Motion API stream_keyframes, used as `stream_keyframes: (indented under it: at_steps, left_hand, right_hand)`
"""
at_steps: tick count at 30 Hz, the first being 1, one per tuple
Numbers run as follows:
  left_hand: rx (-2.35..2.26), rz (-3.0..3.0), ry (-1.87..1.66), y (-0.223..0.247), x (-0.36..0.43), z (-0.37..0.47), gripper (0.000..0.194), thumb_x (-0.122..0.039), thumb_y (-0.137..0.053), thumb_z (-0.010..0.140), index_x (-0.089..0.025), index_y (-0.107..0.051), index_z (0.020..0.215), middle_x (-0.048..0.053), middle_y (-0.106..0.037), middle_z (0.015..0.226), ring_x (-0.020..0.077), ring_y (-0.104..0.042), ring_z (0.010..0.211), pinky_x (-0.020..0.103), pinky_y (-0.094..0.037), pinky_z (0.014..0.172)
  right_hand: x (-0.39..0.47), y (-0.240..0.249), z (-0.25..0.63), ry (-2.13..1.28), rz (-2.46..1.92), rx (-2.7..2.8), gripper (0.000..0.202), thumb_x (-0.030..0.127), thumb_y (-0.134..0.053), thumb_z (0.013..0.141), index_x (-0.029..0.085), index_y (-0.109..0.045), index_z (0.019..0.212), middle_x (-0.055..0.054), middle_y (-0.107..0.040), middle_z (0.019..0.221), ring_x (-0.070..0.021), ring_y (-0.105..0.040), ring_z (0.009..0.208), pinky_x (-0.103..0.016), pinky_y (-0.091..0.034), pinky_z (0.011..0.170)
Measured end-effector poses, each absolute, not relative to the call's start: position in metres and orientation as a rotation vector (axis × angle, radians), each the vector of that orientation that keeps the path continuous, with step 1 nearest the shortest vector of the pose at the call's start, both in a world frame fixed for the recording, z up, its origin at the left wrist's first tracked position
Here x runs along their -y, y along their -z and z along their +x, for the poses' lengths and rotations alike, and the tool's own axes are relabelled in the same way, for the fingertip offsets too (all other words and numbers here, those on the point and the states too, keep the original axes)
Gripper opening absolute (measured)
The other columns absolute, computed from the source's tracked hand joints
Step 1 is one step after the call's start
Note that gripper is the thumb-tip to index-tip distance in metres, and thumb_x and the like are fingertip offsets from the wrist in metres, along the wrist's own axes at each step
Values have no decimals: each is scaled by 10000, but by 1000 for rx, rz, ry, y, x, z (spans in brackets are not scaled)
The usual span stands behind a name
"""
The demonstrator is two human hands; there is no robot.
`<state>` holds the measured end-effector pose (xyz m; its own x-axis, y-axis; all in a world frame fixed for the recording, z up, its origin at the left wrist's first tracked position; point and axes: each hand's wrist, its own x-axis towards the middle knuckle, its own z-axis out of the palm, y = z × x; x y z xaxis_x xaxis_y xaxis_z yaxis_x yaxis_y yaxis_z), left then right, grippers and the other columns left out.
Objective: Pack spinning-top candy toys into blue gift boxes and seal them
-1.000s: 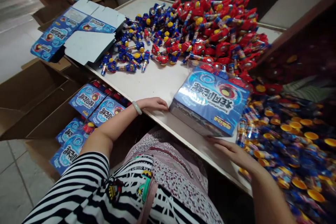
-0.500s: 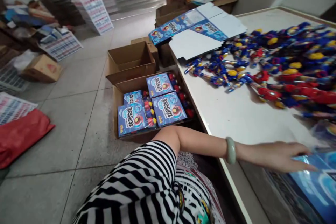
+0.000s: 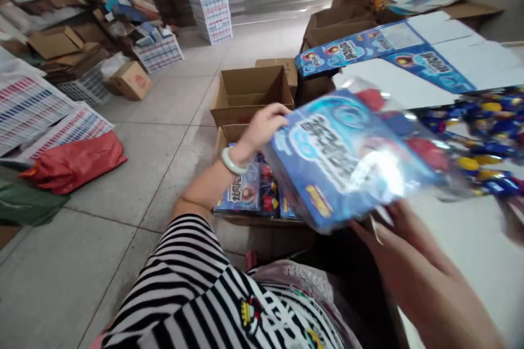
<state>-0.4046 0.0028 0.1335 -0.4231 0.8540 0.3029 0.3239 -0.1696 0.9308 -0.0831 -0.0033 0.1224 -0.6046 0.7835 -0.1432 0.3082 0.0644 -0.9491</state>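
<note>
A blue printed box in clear plastic wrap (image 3: 327, 158) is held up between my hands, tilted, over the table's left edge. My left hand (image 3: 266, 125), with a pale green bangle on its wrist, grips the box's upper left corner. Under the lower right side, my right hand (image 3: 393, 234) supports it, its fingers partly hidden and blurred. Red and blue items show through the wrap along the far side. Below my left hand stands an open carton (image 3: 231, 133) with similar blue packs (image 3: 241, 191) inside, partly covered by my arm and the held box.
An open brown carton (image 3: 254, 112) stands behind the packed one. Flattened blue and white card (image 3: 409, 76) lies on the white table (image 3: 462, 245), beside many small wrapped blue, yellow and red items (image 3: 491, 142). On the floor at left are checked bags (image 3: 33, 103) and a red bag (image 3: 82, 161).
My left hand has swung from the table's right side to over the carton, now gripping the box. My right hand has come into view under it. The view has turned left.
</note>
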Motion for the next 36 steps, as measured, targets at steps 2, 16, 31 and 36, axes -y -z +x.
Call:
stream_keyframes:
  at_steps: [2, 16, 31, 36]
  left_hand:
    - [-1977, 1308, -1658, -144, 10, -465, 69, -171, -545, 824, -144, -607, 813, 12, -630, 829, 121, -578, 795, 268, -486, 775]
    - [-2226, 1305, -1064, -37, -25, -658, 172, -274, -648, 792, -111, -703, 783, 33, -695, 772, 117, -583, 708, 227, -450, 683]
    - [-2805, 855, -637, 84, -1, -609, 624, -343, -409, 995, -25, -330, 1526, 237, -131, 1651, 390, -85, 1533, 543, -144, 1240]
    - [-2697, 998, -315, 101, 20, -552, 700, -510, -370, 989, -160, -259, 1586, 140, -52, 1690, 393, 27, 1555, 588, -55, 1247]
  right_hand:
    - [-6, -115, -148, -1912, -936, 1643, 765, 475, -579, 817, 472, -293, 1526, 30, -340, 1625, -312, -339, 1495, -541, -468, 1123]
    - [5, 36, -357, -2794, -975, 966, 1102, 271, -804, 710, 530, -125, 1538, 15, -413, 1570, -160, -617, 1221, -378, -537, 1012]
    - [-34, 25, -162, -2475, -1312, 1914, 680, 701, -762, 655, 281, -719, 1188, -108, -716, 1255, -335, -667, 1166, -579, -453, 1073]
    - [-49, -2, -80, -2147, -1519, 1809, 600, 669, -769, 655, 302, -751, 1129, -121, -728, 1227, -348, -686, 1139, -534, -523, 1029]
